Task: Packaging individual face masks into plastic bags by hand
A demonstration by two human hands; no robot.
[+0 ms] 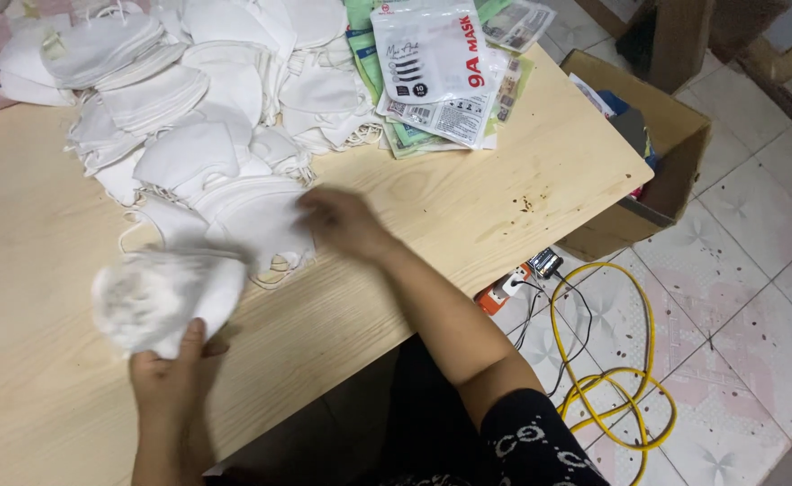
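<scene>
Two hands: left grip [169,378] holds 1 mask stack [166,297], right [342,220] blurred, can't tell.

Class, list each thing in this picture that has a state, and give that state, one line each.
left hand: gripping a white mask stack
right hand: blurred, at the mask pile
mask packets: stacked flat
cardboard box: open
yellow cable: loosely coiled on the floor

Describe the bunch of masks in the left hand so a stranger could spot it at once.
Start at the wooden table, whose far side holds a sprawling pile of white masks. Nearer its front edge, the left hand grips a small stack of white masks. Unlike the pile, it is lifted, bunched and blurred.
</scene>
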